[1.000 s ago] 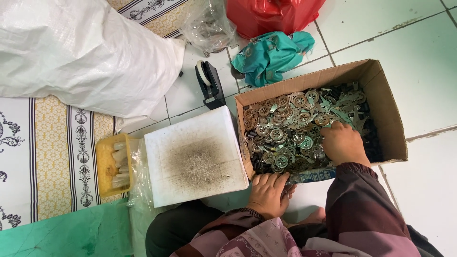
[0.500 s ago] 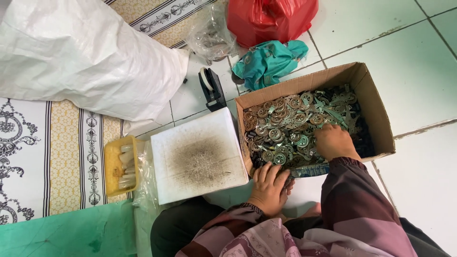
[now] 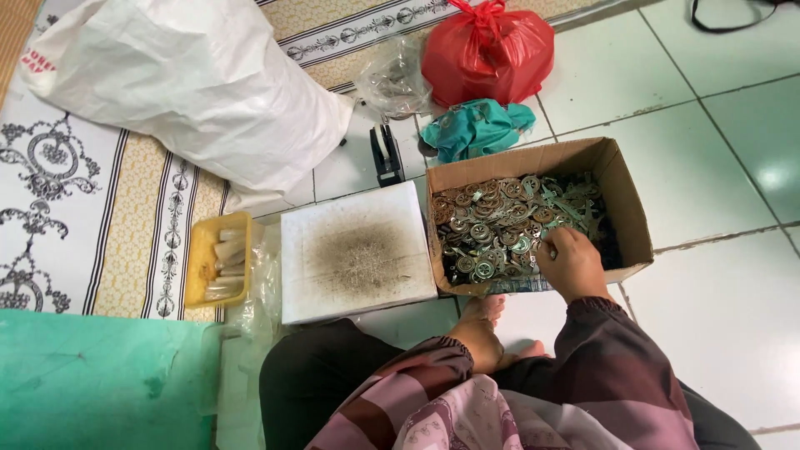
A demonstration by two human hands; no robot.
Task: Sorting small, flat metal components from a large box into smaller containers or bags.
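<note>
A soot-smudged white foam block [image 3: 358, 252] lies left of both hands. The left hand [image 3: 477, 337] rests curled, grip hidden. The right hand [image 3: 570, 262] dips bent fingers into tangled round metal pieces [image 3: 492, 225] filling the cardboard box [image 3: 631, 218]; whether it holds any, I cannot tell.

An open brown cardboard box [image 3: 621, 187] sits at three o'clock on the tile. Round metal medallions [image 3: 492, 225] fill it, heaped loosely.

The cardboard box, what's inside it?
The cardboard box holds a heap of small round metal pieces. The right hand reaches in and covers some; the box bottom is hidden underneath.
</note>
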